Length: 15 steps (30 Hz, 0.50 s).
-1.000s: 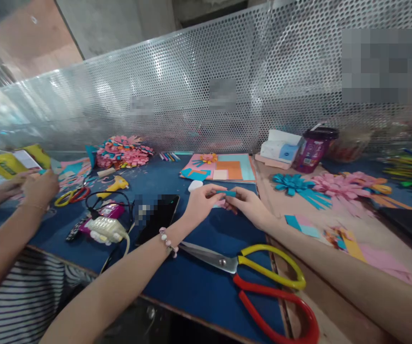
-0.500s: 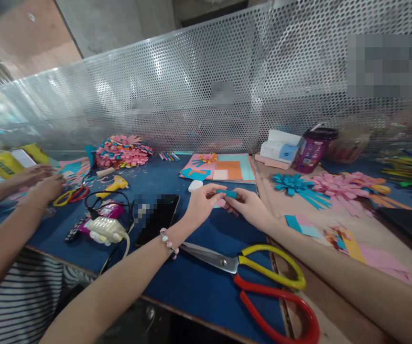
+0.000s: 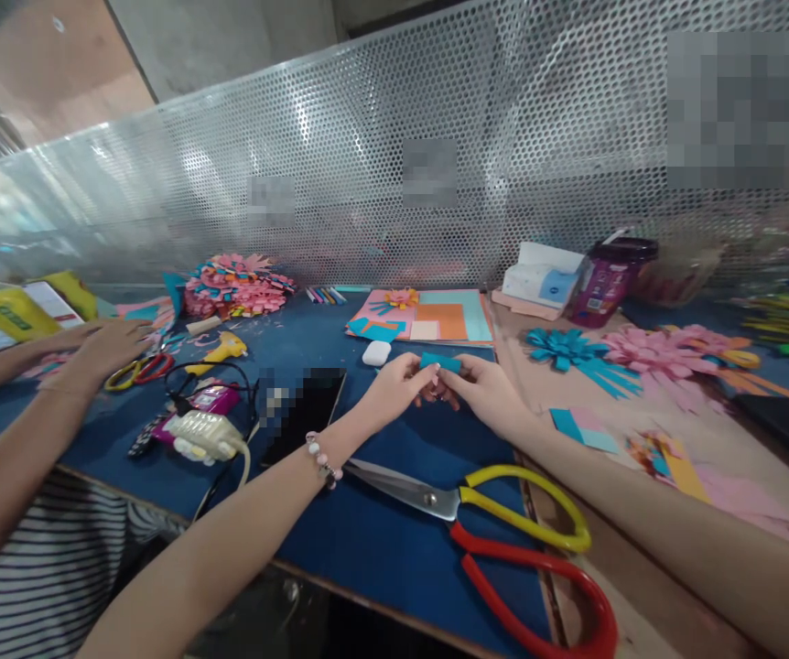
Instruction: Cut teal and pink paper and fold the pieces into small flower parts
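A small piece of teal paper (image 3: 439, 361) is pinched between both hands, above the blue tabletop. My left hand (image 3: 401, 383) grips its left end, with the thumb on the near side. At the other end, my right hand (image 3: 482, 384) has its fingers closed on the same paper, thumb close to the left one. The lower fingers of both hands curl beneath it and are partly hidden. Large scissors (image 3: 459, 503) with yellow and red handles lie just in front of my hands. A white earbud case (image 3: 376, 353) sits beyond my left hand.
To the left are a dark phone (image 3: 312, 412), a yellow glue gun (image 3: 222, 350) and a co-worker's hands (image 3: 102, 348). Paper sheets (image 3: 446, 320) lie ahead. On the right are a blue paper flower (image 3: 563, 348), a pink one (image 3: 652, 355) and a purple cup (image 3: 610, 282).
The teal paper has turned so that a wider, flatter face shows, and my thumbs have come together at its near edge. The co-worker's hands have shifted right.
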Available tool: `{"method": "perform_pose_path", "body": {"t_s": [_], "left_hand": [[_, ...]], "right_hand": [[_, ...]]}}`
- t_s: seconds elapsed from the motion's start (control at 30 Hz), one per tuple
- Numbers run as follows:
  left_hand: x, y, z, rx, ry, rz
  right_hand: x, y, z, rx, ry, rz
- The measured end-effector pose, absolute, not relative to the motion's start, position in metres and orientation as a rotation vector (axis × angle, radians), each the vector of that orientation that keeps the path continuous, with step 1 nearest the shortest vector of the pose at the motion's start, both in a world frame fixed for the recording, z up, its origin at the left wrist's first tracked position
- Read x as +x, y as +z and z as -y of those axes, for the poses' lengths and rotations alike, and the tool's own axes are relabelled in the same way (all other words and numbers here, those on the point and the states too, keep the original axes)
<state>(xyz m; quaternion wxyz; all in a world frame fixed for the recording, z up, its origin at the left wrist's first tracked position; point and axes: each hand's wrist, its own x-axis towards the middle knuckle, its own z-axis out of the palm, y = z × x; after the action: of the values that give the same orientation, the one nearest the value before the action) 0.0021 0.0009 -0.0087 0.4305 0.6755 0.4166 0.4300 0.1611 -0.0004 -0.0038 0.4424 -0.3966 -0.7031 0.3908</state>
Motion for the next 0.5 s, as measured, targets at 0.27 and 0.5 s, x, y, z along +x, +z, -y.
{"method": "perform_pose_path", "body": {"t_s": [0.27, 0.5], "left_hand": [[0.0003, -0.0033, 0.0035, 1.854, 1.101, -1.072], [-0.0021, -0.0057, -0.0001, 1.855, 1.100, -1.107]], "right_hand": [[0.1602, -0.0075, -0.0021, -0.950, 1.073, 1.707], [0.1602, -0.0127, -0.0074, -0.876, 1.196, 1.671]]}}
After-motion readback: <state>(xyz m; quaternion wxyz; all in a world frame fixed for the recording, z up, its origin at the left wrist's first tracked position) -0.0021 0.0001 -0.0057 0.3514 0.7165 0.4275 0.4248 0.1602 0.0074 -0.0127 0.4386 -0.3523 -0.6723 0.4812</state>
